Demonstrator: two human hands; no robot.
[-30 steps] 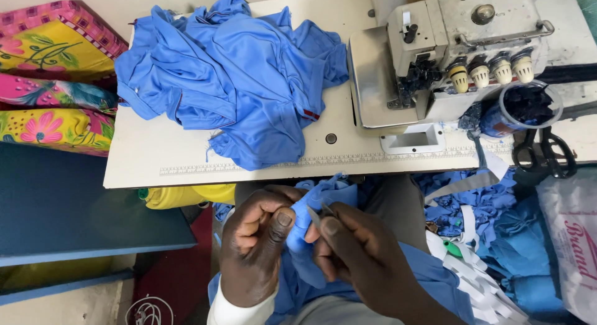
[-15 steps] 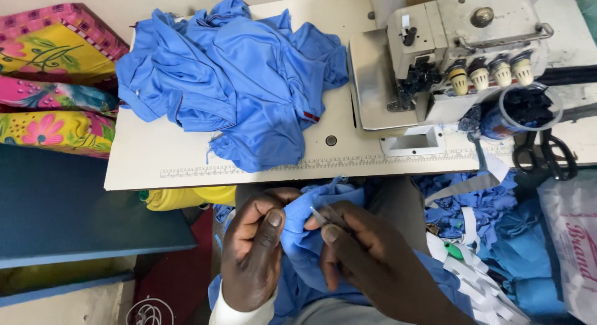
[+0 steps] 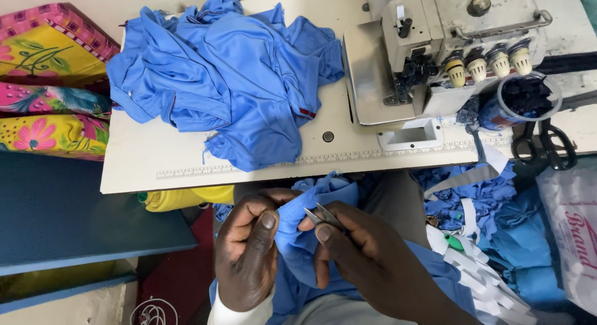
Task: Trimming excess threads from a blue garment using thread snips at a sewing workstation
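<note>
In my lap lies a blue garment (image 3: 323, 197), bunched below the table's front edge. My left hand (image 3: 249, 250) pinches a fold of it between thumb and fingers. My right hand (image 3: 367, 256) grips small metal thread snips (image 3: 320, 214), blades pointing up-left at the fold, right beside the left thumb. A pile of the same blue garments (image 3: 230, 82) covers the left half of the white sewing table (image 3: 149, 157).
A cream overlock sewing machine (image 3: 448, 45) stands at the table's right. Black scissors (image 3: 544, 144) and a round tub (image 3: 528, 98) lie beside it. Blue and white fabric scraps (image 3: 491, 238) fill the right. Patterned cushions (image 3: 50, 95) and a blue bench (image 3: 68, 219) sit left.
Both hands have lowered slightly and drawn the fold tighter. The snips' blades, hidden a second ago, now show between my right fingers at the cloth.
</note>
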